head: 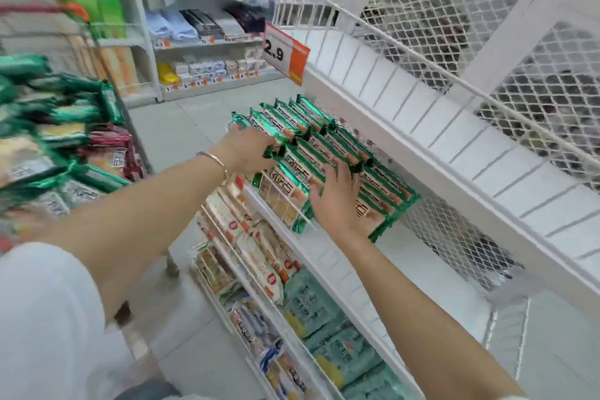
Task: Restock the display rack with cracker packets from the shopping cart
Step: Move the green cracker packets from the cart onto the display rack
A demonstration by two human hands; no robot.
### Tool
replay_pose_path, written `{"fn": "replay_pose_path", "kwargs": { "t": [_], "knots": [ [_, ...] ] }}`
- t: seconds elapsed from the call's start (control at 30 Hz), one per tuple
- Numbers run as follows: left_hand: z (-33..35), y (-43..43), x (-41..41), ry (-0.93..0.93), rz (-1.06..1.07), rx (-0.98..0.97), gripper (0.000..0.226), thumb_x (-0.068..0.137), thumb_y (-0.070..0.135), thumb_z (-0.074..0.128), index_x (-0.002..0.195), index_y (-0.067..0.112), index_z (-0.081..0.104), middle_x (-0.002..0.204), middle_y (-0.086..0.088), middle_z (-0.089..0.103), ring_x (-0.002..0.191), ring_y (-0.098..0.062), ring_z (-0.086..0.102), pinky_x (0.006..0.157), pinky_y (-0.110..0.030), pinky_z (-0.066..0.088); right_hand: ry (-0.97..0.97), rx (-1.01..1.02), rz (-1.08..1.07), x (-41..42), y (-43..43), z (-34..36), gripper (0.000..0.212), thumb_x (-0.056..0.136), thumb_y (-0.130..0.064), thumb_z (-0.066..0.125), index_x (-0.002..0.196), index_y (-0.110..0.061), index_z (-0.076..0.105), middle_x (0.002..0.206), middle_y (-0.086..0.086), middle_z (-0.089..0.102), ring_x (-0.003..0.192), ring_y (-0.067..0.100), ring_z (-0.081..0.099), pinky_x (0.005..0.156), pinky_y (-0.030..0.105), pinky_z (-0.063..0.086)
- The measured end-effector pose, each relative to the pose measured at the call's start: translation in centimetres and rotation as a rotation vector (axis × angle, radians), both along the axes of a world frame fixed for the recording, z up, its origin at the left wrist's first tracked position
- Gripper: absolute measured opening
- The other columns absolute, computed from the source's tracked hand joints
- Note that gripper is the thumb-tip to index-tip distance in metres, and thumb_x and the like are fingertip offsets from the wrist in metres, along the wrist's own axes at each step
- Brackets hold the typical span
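Green-edged cracker packets [328,153] stand in rows on the middle shelf of the white wire display rack [422,127]. My left hand [250,149] rests on the far left end of the rows, fingers curled over a packet's green end. My right hand [336,195] lies flat against the front packets, fingers spread, pressing on them. The shopping cart [81,10] at the left edge holds a heap of the same green packets [58,127] with a few dark red ones.
An orange price tag [285,53] reading 2.9 hangs from the upper rack shelf. Lower shelves hold white and pale teal packets [311,308]. Store shelving with goods [201,29] stands across the aisle. The right part of the middle shelf is bare white.
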State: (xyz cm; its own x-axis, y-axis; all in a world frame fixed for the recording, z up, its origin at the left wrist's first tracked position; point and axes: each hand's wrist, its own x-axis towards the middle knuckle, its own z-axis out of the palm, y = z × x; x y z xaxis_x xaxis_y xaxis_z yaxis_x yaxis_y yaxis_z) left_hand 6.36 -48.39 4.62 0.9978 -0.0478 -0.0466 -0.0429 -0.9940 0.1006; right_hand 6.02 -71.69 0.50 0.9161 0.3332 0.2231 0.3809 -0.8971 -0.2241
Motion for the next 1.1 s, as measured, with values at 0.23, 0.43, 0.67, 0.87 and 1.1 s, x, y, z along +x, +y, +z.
{"fn": "replay_pose_path", "kwargs": {
  "t": [0.23,0.43,0.67,0.87,1.1],
  "knots": [
    [-1.4,18.6,-6.8,0.191,0.264,0.027,0.059,0.097,0.059,0.047,0.144,0.023,0.050,0.143,-0.006,0.054,0.131,-0.031,0.051,0.104,-0.044,0.046,0.032,-0.083,0.230,-1.8,18.5,-0.4,0.055,0.096,-0.030,0.053,0.145,-0.011,0.040,0.157,0.017,0.028,0.149,0.030,0.019,0.123,0.052,0.010],
    [-4.4,31.8,-14.7,0.282,0.437,-0.109,0.052,0.101,0.052,0.044,0.136,0.015,0.055,0.136,-0.006,0.059,0.119,-0.027,0.058,0.096,-0.041,0.050,0.202,-0.046,0.376,-5.3,32.4,-4.1,0.054,0.097,-0.028,0.053,0.146,-0.014,0.038,0.158,0.015,0.026,0.149,0.029,0.018,0.122,0.049,0.006],
    [-6.9,41.5,-21.9,0.312,0.626,-0.269,0.053,0.104,0.043,0.044,0.149,0.014,0.043,0.152,-0.010,0.047,0.135,-0.029,0.048,0.107,-0.039,0.042,0.345,-0.113,0.485,-7.2,41.9,-7.7,0.054,0.095,-0.020,0.052,0.147,-0.013,0.039,0.160,0.016,0.025,0.151,0.026,0.015,0.123,0.050,0.002],
    [-9.3,44.7,-23.3,0.308,0.752,-0.354,0.049,0.104,0.044,0.044,0.135,0.009,0.057,0.140,-0.010,0.058,0.124,-0.028,0.055,0.099,-0.036,0.044,0.452,-0.217,0.525,-6.4,45.5,-10.7,0.060,0.092,-0.023,0.056,0.148,-0.011,0.038,0.154,0.012,0.035,0.145,0.027,0.029,0.123,0.049,0.017],
    [-12.7,44.6,-21.2,0.279,0.833,-0.495,0.037,0.105,0.039,0.047,0.129,0.016,0.062,0.140,-0.005,0.059,0.120,-0.022,0.058,0.100,-0.037,0.048,0.916,0.108,0.029,-1.5,49.0,-15.0,0.038,0.094,-0.019,0.063,0.123,0.003,0.053,0.102,0.010,0.060,0.080,0.021,0.063,0.064,0.031,0.053]
  ]
}}
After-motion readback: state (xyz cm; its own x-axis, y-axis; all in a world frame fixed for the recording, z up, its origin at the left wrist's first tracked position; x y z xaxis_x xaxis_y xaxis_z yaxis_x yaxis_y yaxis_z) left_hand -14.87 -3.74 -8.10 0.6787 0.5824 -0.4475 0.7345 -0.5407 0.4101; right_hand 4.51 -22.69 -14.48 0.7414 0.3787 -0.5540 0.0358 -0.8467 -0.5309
